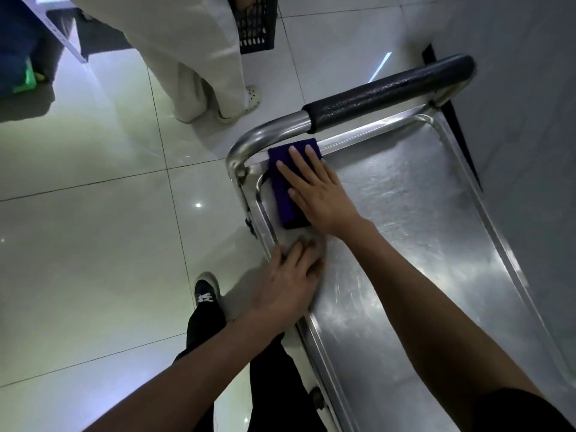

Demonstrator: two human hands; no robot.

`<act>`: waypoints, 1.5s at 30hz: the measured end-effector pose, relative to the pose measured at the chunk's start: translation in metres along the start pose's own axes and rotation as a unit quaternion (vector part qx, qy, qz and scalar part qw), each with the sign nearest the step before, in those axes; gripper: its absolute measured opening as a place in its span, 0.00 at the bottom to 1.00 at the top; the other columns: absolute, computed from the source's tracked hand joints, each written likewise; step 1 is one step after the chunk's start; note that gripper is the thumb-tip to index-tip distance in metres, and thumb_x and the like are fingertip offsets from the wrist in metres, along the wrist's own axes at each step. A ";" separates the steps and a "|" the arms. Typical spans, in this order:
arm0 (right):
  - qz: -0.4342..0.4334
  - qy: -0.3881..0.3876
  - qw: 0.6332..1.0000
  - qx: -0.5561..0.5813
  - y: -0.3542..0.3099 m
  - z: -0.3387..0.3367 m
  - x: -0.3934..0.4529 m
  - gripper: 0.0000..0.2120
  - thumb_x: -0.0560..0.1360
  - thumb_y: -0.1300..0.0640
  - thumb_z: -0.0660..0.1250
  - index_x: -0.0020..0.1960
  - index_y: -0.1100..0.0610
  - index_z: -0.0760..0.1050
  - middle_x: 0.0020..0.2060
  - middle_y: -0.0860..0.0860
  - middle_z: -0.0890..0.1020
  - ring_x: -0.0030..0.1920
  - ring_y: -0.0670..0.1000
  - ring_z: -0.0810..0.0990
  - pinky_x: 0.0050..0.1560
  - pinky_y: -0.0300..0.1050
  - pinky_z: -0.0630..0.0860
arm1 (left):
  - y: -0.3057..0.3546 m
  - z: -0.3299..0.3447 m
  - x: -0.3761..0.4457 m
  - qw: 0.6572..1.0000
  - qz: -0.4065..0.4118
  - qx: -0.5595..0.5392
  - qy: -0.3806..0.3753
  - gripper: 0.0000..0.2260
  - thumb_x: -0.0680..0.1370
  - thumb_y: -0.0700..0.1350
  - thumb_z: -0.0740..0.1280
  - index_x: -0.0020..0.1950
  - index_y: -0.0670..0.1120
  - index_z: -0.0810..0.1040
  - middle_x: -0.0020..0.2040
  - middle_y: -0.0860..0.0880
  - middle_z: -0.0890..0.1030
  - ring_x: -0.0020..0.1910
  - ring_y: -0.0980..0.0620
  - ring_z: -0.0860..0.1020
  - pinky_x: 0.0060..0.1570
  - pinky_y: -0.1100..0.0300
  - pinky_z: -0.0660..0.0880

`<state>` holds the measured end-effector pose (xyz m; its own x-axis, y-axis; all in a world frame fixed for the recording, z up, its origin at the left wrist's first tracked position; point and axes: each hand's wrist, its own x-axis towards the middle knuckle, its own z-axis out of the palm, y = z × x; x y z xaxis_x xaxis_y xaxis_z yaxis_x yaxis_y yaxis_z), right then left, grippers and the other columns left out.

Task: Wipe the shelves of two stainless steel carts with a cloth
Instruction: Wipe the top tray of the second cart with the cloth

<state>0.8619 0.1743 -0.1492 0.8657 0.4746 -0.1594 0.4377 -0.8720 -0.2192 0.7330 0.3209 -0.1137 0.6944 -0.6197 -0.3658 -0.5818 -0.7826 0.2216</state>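
Cloth (285, 188) looks soft and light; I press it flat on the shelf (405, 213) with my spread right hand (318, 194). Left hand (288, 282), fingers straight, rests on the shelf edge.

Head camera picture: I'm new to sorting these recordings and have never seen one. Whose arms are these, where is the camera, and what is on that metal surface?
There is no machine here. The one picture comes from a wide-angle camera worn on a person's head, looking forward and down, so the two bare arms belong to the wearer. The shiny surface is the top shelf of a stainless steel cart with a black padded handle. The right hand lies flat, fingers straight, pressing a purple cloth onto the shelf's corner near the handle. The left hand rests on the shelf's near rim; it is blurred, so its grip is unclear. Nothing is lifted. On the tiled floor, a second person's legs in pale trousers stand beyond the cart.
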 end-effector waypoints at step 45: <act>0.582 0.116 0.791 0.148 -0.100 0.032 -0.189 0.22 0.80 0.45 0.59 0.73 0.48 0.68 0.79 0.48 0.60 0.81 0.52 0.51 0.77 0.67 0.50 | -0.037 -0.051 0.109 0.968 0.219 0.082 -0.095 0.24 0.80 0.55 0.63 0.74 0.52 0.64 0.78 0.45 0.54 0.78 0.38 0.52 0.61 0.42 0.73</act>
<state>0.6462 0.1758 -0.1273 0.6763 -0.6942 -0.2463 -0.7356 -0.6190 -0.2752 0.8522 0.2793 -0.1163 0.2844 -0.8560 -0.4317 -0.8729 -0.4174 0.2527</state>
